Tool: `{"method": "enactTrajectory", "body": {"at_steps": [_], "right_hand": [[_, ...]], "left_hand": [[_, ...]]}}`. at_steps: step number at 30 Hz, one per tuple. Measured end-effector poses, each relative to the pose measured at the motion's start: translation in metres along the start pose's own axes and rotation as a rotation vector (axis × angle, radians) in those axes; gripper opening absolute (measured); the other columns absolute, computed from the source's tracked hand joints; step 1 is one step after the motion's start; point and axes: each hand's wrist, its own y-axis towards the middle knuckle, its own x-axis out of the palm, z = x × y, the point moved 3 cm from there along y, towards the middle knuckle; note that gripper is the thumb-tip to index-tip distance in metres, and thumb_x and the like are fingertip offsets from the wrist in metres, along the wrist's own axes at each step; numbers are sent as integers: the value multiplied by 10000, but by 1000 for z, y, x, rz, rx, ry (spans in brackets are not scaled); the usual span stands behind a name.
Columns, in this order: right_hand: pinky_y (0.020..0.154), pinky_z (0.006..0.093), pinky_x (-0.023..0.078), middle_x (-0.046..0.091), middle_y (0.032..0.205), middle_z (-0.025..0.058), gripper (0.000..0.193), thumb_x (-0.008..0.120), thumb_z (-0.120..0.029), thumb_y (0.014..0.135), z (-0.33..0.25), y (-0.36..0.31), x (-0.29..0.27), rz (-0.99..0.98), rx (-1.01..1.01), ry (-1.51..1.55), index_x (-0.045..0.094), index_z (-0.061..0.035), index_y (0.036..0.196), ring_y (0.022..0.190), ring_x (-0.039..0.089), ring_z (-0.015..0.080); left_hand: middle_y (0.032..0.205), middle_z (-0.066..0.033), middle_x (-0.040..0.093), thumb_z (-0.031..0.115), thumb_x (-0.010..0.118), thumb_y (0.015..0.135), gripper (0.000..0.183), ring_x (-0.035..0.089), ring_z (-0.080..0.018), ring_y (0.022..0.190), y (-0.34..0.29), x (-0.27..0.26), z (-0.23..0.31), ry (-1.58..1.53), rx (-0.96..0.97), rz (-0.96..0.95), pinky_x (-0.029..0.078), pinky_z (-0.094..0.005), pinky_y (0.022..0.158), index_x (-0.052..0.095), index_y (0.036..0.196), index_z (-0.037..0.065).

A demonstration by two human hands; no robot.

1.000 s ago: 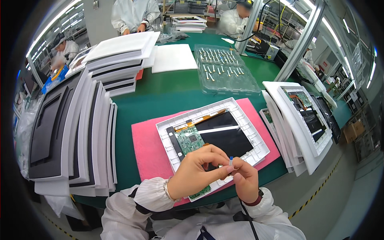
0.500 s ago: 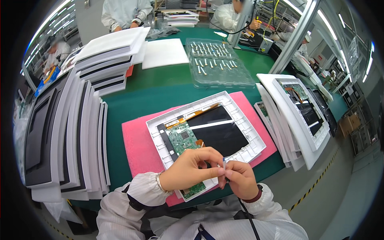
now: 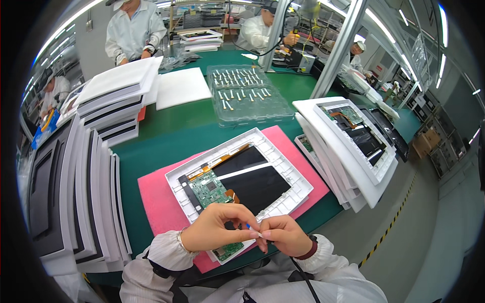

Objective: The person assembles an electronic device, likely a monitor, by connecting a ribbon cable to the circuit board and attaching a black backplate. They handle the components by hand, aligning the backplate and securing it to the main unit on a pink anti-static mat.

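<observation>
My left hand [image 3: 217, 228] and my right hand [image 3: 287, 235] meet over the near edge of a white plastic housing [image 3: 301, 189]. Between their fingertips they pinch a small white flat cable [image 3: 256, 232] with a blue end; the fingers partly cover it. Inside the housing lie a green circuit board [image 3: 206, 188], an orange flex strip [image 3: 230, 157] and a dark glossy panel [image 3: 262, 188]. My left hand hides part of the board. The housing rests at a slant on a pink foam mat [image 3: 151, 194]. A black cord [image 3: 306, 280] runs down from my right wrist.
A clear plastic tray [image 3: 255, 112] with several short white strips lies beyond the mat. Stacked panels [image 3: 103, 202] stand at left, and more housings with foam sheets [image 3: 309, 113] lean at right. A metal post [image 3: 339, 50] rises behind. Other people work at the back.
The view has swung, so the bench and everything on it appear farther left and lower. Both hands keep their pinch on the flat cable, which now lies more sideways between the fingertips.
</observation>
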Motion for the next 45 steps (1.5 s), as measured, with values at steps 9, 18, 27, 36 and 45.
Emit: {"method": "enactTrajectory", "body": {"at_steps": [9, 18, 27, 36, 45], "right_hand": [[631, 279, 453, 594, 768, 63, 186, 538, -144, 945, 2, -5, -6, -25, -42, -10, 584, 4, 842, 662, 558, 140], [724, 230, 519, 655, 903, 83, 240, 666, -14, 878, 1, -4, 10, 232, -257, -177, 602, 62, 1096, 808, 635, 116], [639, 211, 498, 676, 896, 104, 154, 676, 19, 846, -9, -7, 12, 406, -513, -759, 660, 43, 998, 768, 638, 105], [629, 253, 511, 667, 827, 98, 139, 698, 15, 810, -15, -6, 19, 461, -546, -846, 670, 29, 945, 711, 647, 141], [690, 333, 496, 653, 841, 106, 162, 727, -4, 733, -21, -4, 17, 478, -680, -1096, 676, -12, 887, 785, 623, 258]], "left_hand": [[929, -52, 672, 6, 755, 780, 144, 614, -97, 843, -1, -4, 7, 101, -3, 32, 492, -211, 679, 705, 915, 12], [850, -9, 684, 76, 781, 766, 142, 574, -87, 681, 1, -1, 5, 224, 146, 146, 418, -231, 602, 722, 893, 48], [895, -59, 671, 11, 794, 742, 174, 608, -99, 740, 1, -2, 3, 263, 148, 158, 470, -219, 613, 712, 895, 19], [894, -63, 680, 15, 797, 735, 188, 620, -110, 756, 1, -2, 4, 306, 179, 158, 477, -231, 625, 710, 901, 18], [917, -77, 681, 3, 788, 730, 215, 630, -142, 791, 5, -3, 5, 365, 169, 109, 492, -245, 658, 701, 927, 7]]}}
